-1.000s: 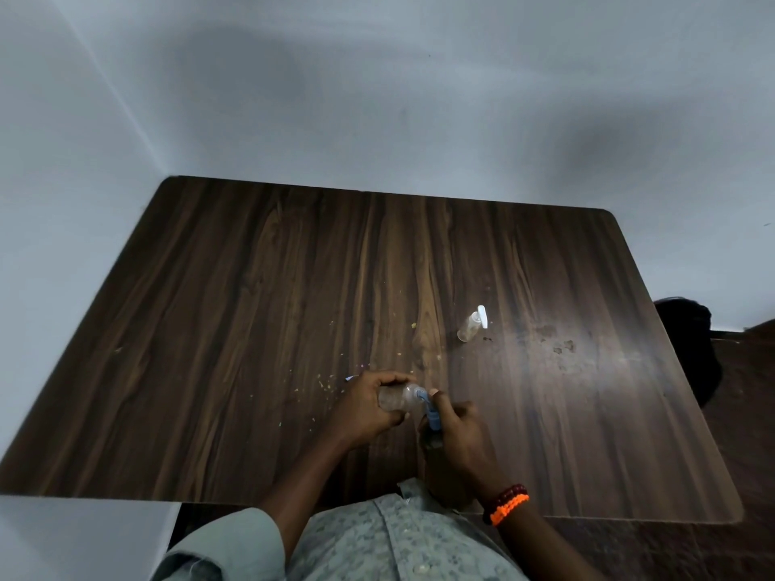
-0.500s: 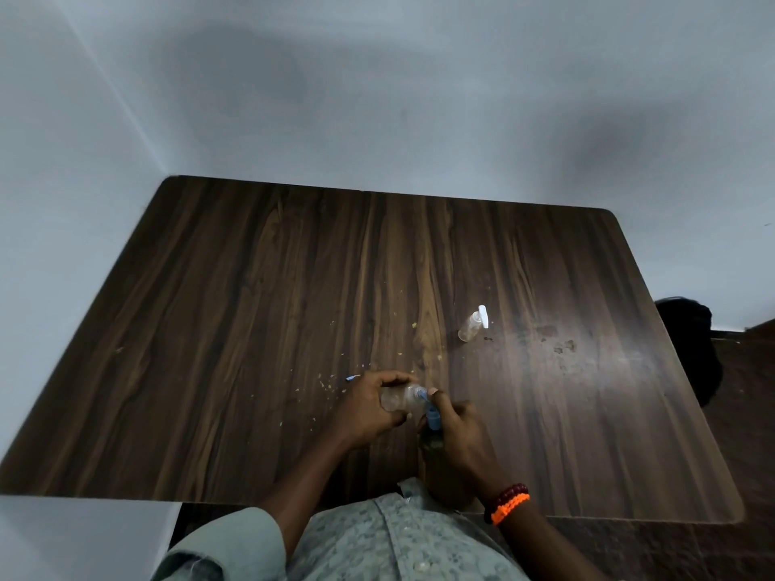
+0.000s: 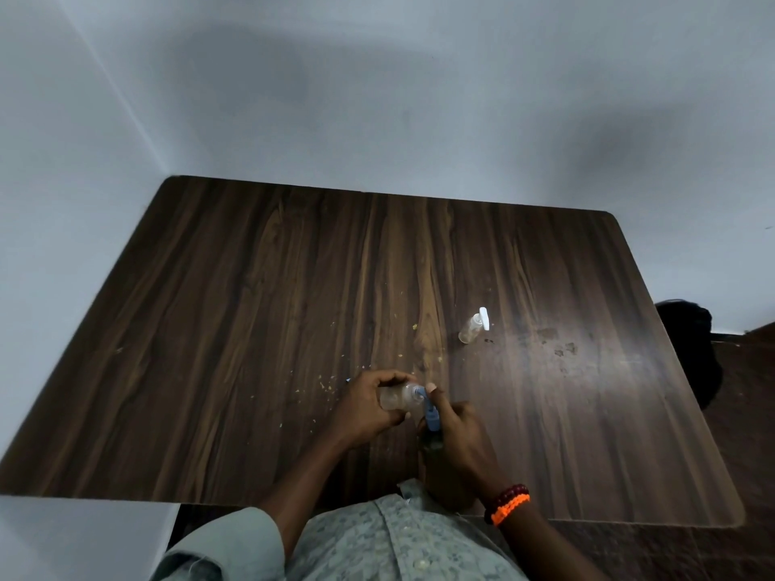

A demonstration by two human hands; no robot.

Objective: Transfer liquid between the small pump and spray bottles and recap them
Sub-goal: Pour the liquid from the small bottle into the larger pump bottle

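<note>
The person's left hand (image 3: 369,402) has its fingers closed around a small clear bottle (image 3: 396,398), which lies almost on its side with the neck pointing to 3 o'clock, just above the bench (image 3: 251,329) near its front edge. The right hand (image 3: 455,429) has its fingers closed on a blue spray head (image 3: 430,413), which meets the neck of this bottle; the right hand may also hold a dark thing below it, but this is too dim to tell. The step in hand seems to be the fitting of the blue head on the neck. To do it well, the left hand should keep the bottle steady and bring it more upright so that no liquid runs out, while the right hand sets the head straight on the thread and turns it gently until it is tight. By count there are two bottles visible: the held one, and one small pump bottle (image 3: 472,329) with a white head, standing apart at 1 o'clock from the hands. One blue head and one white head are visible.
</note>
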